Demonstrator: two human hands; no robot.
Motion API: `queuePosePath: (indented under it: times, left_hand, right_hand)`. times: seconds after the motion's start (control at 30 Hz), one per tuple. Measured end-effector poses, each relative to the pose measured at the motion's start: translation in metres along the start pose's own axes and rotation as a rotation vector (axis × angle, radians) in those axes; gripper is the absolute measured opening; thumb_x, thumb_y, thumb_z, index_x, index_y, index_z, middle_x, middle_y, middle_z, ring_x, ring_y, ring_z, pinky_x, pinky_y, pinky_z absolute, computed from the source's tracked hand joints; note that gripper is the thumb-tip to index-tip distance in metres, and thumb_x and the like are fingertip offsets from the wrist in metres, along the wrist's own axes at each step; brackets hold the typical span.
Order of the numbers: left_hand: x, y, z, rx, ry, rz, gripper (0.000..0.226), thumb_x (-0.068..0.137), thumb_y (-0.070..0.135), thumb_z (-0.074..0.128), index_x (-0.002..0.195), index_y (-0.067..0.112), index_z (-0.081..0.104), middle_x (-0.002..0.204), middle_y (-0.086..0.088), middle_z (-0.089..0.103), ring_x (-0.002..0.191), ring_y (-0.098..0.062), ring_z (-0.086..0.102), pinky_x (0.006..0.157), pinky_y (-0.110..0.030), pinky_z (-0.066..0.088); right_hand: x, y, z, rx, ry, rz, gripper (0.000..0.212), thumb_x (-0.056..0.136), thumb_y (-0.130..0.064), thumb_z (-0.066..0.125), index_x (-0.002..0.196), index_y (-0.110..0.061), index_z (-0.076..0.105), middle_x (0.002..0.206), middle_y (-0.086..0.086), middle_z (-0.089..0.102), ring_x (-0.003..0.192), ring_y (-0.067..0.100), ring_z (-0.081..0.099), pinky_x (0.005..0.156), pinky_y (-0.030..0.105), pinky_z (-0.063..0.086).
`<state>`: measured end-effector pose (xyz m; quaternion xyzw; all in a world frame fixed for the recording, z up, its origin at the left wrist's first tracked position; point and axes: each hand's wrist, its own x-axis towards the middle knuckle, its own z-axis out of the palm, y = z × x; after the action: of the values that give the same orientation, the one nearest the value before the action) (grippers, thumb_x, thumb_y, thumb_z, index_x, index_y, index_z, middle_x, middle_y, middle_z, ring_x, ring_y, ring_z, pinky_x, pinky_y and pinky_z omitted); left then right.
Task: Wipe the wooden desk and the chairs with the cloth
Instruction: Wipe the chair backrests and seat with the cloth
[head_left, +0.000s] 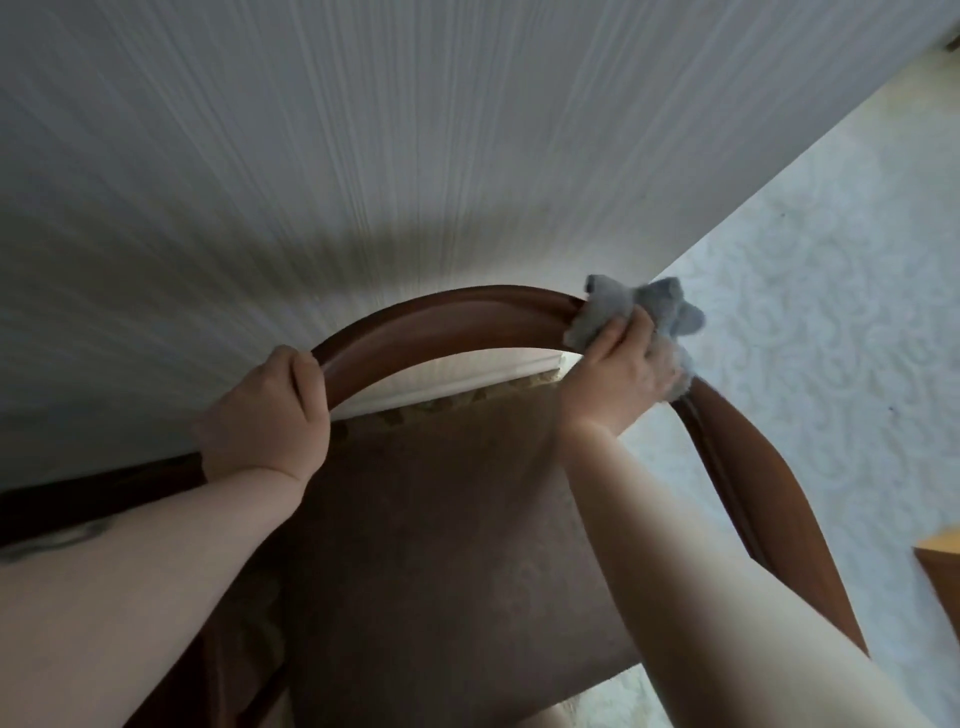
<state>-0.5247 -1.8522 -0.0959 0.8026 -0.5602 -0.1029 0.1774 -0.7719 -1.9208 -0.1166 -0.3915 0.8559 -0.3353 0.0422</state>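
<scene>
1. A striped pale wall (363, 156) stands just behind the chair (441, 322).
2. The left hand (265, 410) grips the chair's curved top rail, fingers curled round it.
3. The right hand (618, 369) holds the grey cloth (639, 312) bunched against the rail's right end.

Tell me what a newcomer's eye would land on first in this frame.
The curved wooden chair back arches across the centre, close to the striped wall. The right hand presses a fluffy grey cloth onto its right end, while the left hand grips its left side above the brown seat.
</scene>
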Motion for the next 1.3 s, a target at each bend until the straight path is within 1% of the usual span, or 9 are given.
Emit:
queuePosePath:
  times: [0.13,0.3,0.5,0.7,0.83,0.93,1.07,1.17,1.3]
  left_hand:
    - [-0.002,0.002,-0.002,-0.013,0.001,-0.009,0.043,0.103,0.036,0.022,0.070,0.018,0.044,0.053,0.002,0.041,0.045,-0.018,0.044,0.046,-0.024,0.030]
    - [-0.005,0.000,-0.002,-0.003,0.025,-0.012,0.045,0.102,0.042,0.019,0.079,0.021,0.051,0.055,0.008,0.046,0.046,-0.012,0.049,0.047,-0.031,0.047]
    - [-0.030,-0.019,-0.012,-0.219,0.105,-0.220,0.032,0.100,0.035,0.028,0.101,0.024,0.058,0.076,0.012,0.059,0.066,-0.007,0.054,0.055,-0.028,0.035]
    - [-0.080,-0.041,-0.015,0.058,0.049,-0.118,0.045,0.097,0.036,0.036,0.138,0.020,0.043,0.109,-0.009,0.065,0.087,-0.029,0.061,0.067,-0.037,0.040]
    - [-0.077,-0.021,-0.002,-0.080,0.148,-0.318,0.038,0.096,0.033,0.040,0.132,0.024,0.048,0.125,-0.007,0.060,0.114,-0.033,0.053,0.098,-0.052,0.030]
    - [-0.073,0.004,0.005,-0.134,0.122,-0.266,0.050,0.094,0.032,0.044,0.143,0.025,0.035,0.150,-0.003,0.037,0.139,-0.029,0.028,0.113,-0.054,0.010]
    - [-0.049,0.037,0.018,-0.031,0.094,0.027,0.060,0.095,0.024,0.047,0.150,0.023,0.022,0.160,-0.003,0.016,0.147,-0.025,0.007,0.115,-0.051,-0.003]
    - [-0.027,0.063,0.034,0.045,0.083,0.126,0.067,0.094,0.023,0.050,0.152,0.021,0.017,0.160,-0.005,0.013,0.147,-0.028,0.005,0.115,-0.056,-0.003]
    - [-0.020,0.106,0.060,0.030,0.057,0.279,0.069,0.093,0.023,0.049,0.153,0.021,0.014,0.161,-0.006,0.006,0.147,-0.031,-0.002,0.116,-0.053,-0.005]
  right_hand:
    - [-0.028,-0.007,-0.007,0.159,-0.103,-0.355,0.025,0.094,-0.023,0.057,0.117,-0.019,0.066,0.124,0.010,0.059,0.118,0.032,0.046,0.087,0.038,0.045]
    - [-0.080,-0.043,0.014,0.528,-0.146,0.087,0.024,0.089,-0.006,0.059,0.102,-0.024,0.051,0.115,-0.007,0.042,0.110,0.016,0.043,0.091,0.040,0.049]
    - [-0.161,-0.049,0.013,0.529,-0.724,-0.684,0.039,0.080,-0.001,0.060,0.101,-0.029,0.043,0.112,-0.004,0.044,0.104,0.021,0.046,0.077,0.034,0.048]
    - [-0.127,-0.063,0.020,0.605,-0.307,0.070,0.024,0.088,-0.001,0.054,0.103,-0.017,0.045,0.113,-0.002,0.039,0.094,0.006,0.037,0.075,0.011,0.036]
    - [-0.193,-0.075,0.007,0.442,-0.678,-0.412,0.021,0.087,-0.012,0.055,0.104,-0.020,0.046,0.116,0.005,0.041,0.107,0.021,0.037,0.071,0.021,0.035]
    - [-0.139,-0.051,0.012,0.331,-0.583,-0.618,0.022,0.084,-0.011,0.059,0.104,-0.018,0.052,0.113,0.007,0.047,0.107,0.024,0.039,0.075,0.040,0.047]
    - [-0.036,-0.012,-0.003,0.114,-0.198,-0.479,0.023,0.078,-0.006,0.056,0.100,-0.014,0.056,0.109,0.010,0.051,0.102,0.030,0.043,0.081,0.041,0.041]
    - [0.014,0.036,-0.034,-0.092,-0.167,-0.475,0.024,0.082,-0.014,0.054,0.105,-0.018,0.055,0.112,0.007,0.050,0.106,0.030,0.042,0.088,0.040,0.034]
    - [0.039,0.109,-0.071,-0.072,-0.120,-0.086,0.031,0.092,-0.033,0.043,0.119,-0.021,0.052,0.122,0.014,0.051,0.114,0.034,0.046,0.098,0.043,0.031]
